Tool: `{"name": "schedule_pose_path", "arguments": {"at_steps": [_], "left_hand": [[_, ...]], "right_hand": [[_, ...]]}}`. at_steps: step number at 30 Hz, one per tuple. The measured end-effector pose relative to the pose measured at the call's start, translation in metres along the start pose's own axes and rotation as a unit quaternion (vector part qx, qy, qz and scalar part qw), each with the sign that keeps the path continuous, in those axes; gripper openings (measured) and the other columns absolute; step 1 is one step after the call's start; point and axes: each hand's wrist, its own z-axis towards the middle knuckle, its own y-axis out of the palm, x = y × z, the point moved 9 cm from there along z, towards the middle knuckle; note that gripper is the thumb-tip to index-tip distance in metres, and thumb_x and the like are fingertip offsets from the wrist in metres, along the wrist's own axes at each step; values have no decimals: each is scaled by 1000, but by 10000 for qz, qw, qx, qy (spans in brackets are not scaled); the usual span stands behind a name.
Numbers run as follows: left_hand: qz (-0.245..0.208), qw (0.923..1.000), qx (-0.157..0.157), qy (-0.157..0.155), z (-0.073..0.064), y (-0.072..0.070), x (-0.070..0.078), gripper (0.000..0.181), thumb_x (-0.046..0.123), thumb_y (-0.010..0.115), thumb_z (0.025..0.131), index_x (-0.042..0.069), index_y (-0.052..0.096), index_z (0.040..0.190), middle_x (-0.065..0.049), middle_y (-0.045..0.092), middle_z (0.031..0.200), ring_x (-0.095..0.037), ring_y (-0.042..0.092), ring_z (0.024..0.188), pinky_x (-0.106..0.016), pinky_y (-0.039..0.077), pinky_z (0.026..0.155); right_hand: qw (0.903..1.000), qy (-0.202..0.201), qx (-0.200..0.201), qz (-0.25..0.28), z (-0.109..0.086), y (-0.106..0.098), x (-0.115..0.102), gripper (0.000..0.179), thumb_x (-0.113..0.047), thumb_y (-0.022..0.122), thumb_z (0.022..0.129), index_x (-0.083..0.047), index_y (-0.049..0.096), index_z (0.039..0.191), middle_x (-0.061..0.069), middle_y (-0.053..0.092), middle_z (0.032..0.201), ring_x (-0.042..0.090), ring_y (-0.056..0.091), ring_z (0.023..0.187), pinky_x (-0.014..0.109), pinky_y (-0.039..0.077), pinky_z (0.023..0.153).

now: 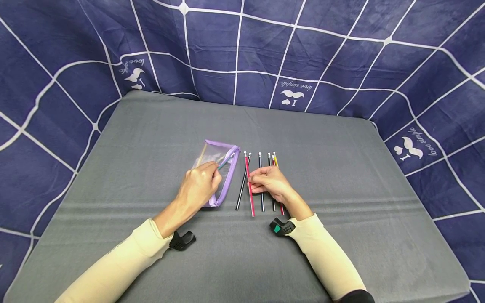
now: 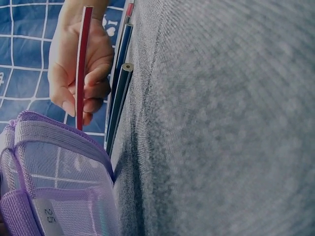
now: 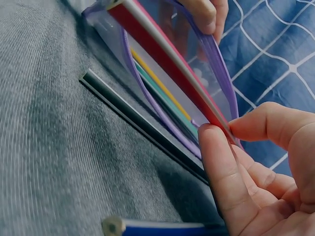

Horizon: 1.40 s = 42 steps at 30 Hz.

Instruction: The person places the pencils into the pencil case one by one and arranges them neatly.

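My right hand (image 1: 270,183) pinches a red pencil (image 1: 250,193) between thumb and fingers, close to the right side of a see-through mesh pencil pouch with purple trim (image 1: 228,182). The pouch's mouth gapes toward that pencil in the right wrist view. A yellow pencil (image 3: 160,83) and a teal pencil (image 3: 162,96) lie inside the pouch. Curled over its upper side, my left hand (image 1: 198,185) grips the pouch and covers part of it. A dark pencil (image 1: 241,191) lies on the table just under the red one, beside the pouch.
To the right, a blue pencil (image 1: 261,198), a black pencil (image 1: 273,204), another red pencil (image 1: 282,209) and a yellow pencil (image 1: 276,160) lie in a loose row, partly under my right hand. Grey cloth covers the table (image 1: 303,139); a blue checked curtain (image 1: 257,46) surrounds it.
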Motion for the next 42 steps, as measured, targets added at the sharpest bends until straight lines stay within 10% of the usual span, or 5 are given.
{"name": "schedule_pose_path", "arguments": {"at_steps": [42], "left_hand": [[-21, 9999, -94, -62, 1, 0, -3, 8, -5, 60, 78, 1, 59, 72, -9, 57, 67, -23, 55, 54, -45, 50, 51]], "right_hand": [[9991, 123, -142, 369, 30, 46, -10, 15, 10, 59, 85, 14, 61, 99, 6, 64, 68, 11, 64, 58, 23, 55, 57]]}}
